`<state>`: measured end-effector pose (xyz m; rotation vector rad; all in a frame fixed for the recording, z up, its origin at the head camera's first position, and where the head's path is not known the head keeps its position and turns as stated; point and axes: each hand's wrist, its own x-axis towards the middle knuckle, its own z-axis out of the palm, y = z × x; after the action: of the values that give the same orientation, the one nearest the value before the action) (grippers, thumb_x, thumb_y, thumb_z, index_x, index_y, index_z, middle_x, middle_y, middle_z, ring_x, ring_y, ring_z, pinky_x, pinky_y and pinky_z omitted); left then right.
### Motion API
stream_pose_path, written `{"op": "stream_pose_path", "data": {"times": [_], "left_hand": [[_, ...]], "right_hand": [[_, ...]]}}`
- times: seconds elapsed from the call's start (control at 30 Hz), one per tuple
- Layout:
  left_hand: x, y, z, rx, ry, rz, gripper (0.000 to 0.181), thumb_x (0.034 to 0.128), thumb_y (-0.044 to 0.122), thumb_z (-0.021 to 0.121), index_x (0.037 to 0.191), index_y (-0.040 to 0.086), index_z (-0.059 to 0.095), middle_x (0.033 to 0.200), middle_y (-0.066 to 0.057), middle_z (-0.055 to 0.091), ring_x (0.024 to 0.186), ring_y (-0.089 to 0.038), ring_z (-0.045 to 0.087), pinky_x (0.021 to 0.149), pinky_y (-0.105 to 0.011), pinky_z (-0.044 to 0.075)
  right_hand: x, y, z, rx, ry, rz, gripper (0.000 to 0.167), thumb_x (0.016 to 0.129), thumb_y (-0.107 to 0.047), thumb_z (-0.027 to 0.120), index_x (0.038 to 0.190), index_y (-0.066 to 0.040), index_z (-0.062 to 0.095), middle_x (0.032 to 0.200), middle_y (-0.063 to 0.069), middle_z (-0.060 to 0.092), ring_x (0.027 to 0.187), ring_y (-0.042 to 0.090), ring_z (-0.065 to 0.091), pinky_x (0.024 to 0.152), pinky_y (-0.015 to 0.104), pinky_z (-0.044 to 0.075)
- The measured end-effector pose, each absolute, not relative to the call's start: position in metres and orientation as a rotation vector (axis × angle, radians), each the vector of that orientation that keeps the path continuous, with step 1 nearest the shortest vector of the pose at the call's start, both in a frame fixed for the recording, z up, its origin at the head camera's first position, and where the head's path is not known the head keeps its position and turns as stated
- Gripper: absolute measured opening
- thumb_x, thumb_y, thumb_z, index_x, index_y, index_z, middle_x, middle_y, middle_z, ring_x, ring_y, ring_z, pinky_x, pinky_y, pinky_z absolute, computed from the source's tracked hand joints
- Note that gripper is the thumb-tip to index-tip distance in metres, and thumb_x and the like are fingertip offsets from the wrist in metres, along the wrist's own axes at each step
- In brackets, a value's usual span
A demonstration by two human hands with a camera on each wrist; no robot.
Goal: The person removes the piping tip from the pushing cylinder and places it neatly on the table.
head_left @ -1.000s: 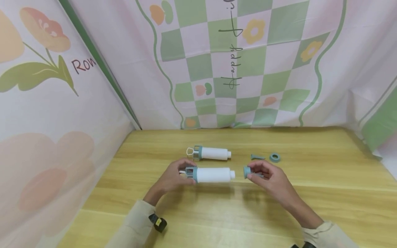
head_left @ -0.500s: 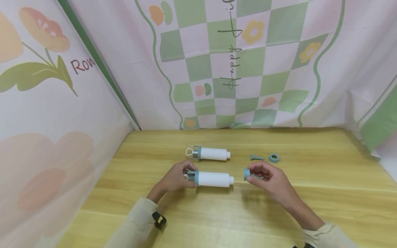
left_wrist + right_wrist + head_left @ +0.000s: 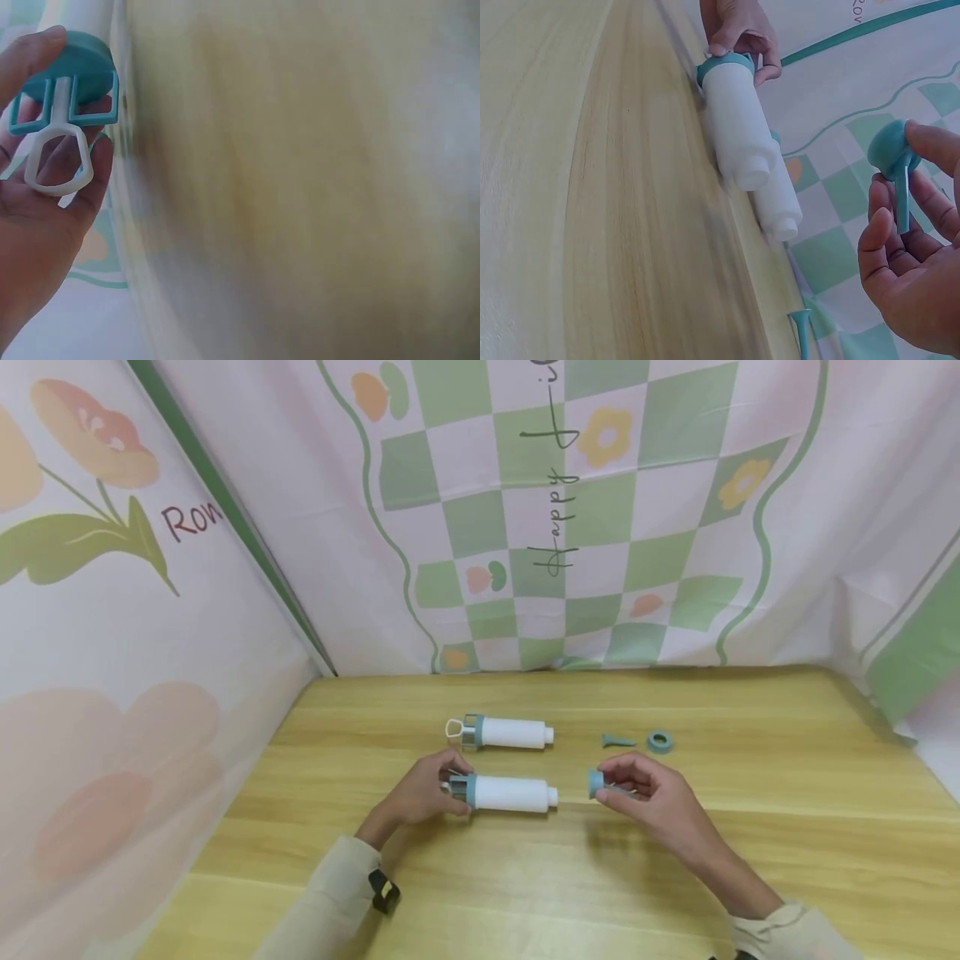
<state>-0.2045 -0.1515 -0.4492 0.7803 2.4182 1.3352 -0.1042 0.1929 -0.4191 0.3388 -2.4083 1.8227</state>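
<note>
My left hand point(image 3: 420, 789) grips a white syringe point(image 3: 512, 794) by its teal collar, fingers and thumb on either side. The barrel lies level with its narrow tip to the right. In the left wrist view, the white loop handle point(image 3: 32, 163) of its plunger sticks out between two teal side loops. My right hand point(image 3: 663, 797) pinches a teal round cap point(image 3: 596, 783), a short gap from that tip. From the cap a thin teal stem point(image 3: 902, 199) runs back toward the palm in the right wrist view. Fingers cover part of the cap.
Behind lies a second white syringe point(image 3: 513, 732) with a teal collar, its tip also rightward. A slim teal nozzle point(image 3: 618, 741) and a teal ring point(image 3: 659, 749) lie beyond my right hand on the wooden table point(image 3: 525, 885). A patterned cloth point(image 3: 592, 510) hangs along the back edge.
My left hand has brought the syringe slightly toward me and down. The gap between its tip and the cap has grown a little. My right hand keeps nearly the same place.
</note>
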Motion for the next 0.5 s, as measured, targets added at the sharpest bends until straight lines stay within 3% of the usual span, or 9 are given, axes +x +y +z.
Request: {"op": "stream_pose_path", "data": {"times": [0.5], "left_hand": [[-0.2017, -0.1516, -0.4466, 0.745, 2.465, 1.276, 0.047, 0.0737, 0.002, 0.085, 0.113, 0.014, 0.061, 0.118, -0.001, 0.064, 0.116, -0.025, 0.057, 0.099, -0.048, 0.046]], "right_hand": [[-0.1044, 0.1880, -0.4199, 0.331, -2.426, 1.826, 0.029, 0.092, -0.011, 0.074, 0.116, 0.001, 0.063, 0.106, 0.011, 0.068, 0.091, 0.019, 0.065, 0.077, 0.026, 0.055]]}}
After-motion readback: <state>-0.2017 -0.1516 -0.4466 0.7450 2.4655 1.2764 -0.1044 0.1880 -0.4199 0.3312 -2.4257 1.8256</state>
